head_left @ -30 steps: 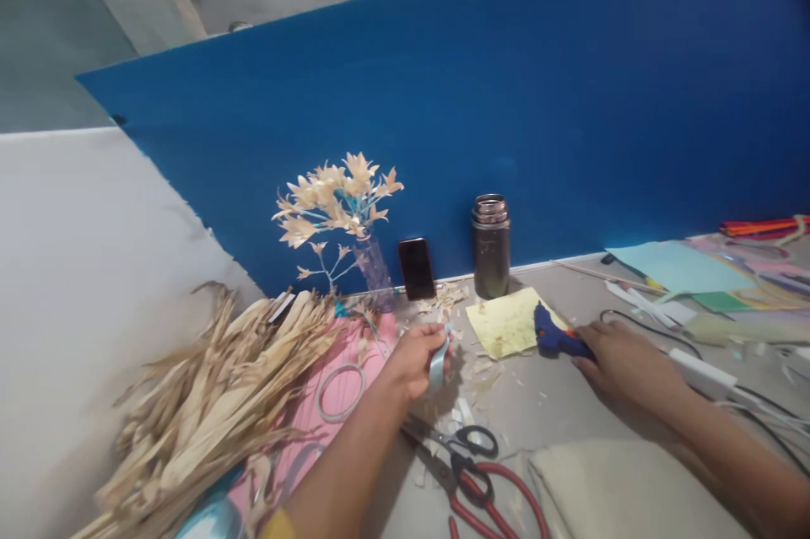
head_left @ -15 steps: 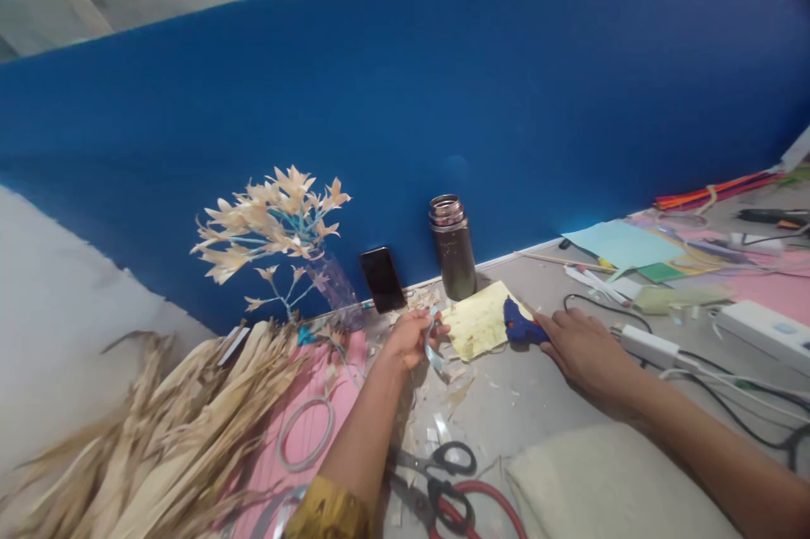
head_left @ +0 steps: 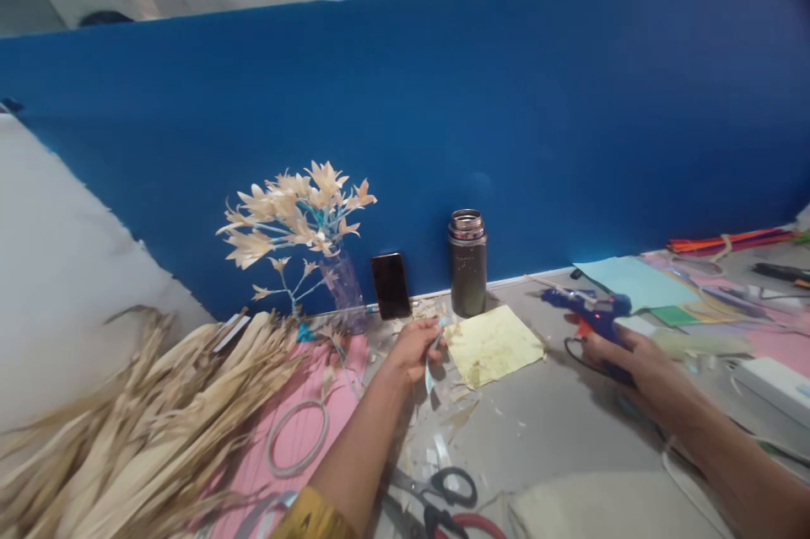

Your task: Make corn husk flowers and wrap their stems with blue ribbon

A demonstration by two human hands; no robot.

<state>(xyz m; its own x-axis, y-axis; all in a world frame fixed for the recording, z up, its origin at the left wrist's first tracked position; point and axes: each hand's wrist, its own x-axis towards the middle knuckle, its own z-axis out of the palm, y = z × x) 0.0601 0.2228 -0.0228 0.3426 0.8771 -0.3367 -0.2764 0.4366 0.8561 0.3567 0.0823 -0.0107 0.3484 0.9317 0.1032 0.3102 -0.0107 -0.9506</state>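
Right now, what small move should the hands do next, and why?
Probably bring the glue gun in the right hand toward the pale strip pinched in the left hand. The gun is lifted off the table, nozzle pointing left, apart from the strip.

Blue board (head_left: pixel 506 100) stands along the back of the grey table (head_left: pixel 544 421). Against it: dark metal flask (head_left: pixel 467 263), upright; black phone (head_left: pixel 391 285) leaning just left of it; clear vase (head_left: pixel 345 286) with a husk-flower sprig (head_left: pixel 297 214). Yellow paper square (head_left: pixel 492 344) lies flat in front of the flask. Pile of dried husks (head_left: pixel 139 421) at left, partly over a pink sheet (head_left: pixel 297 404) with a wire ring (head_left: pixel 297 438) on it. Scissors (head_left: pixel 443 497) at near edge. Coloured papers (head_left: pixel 633 279) at right
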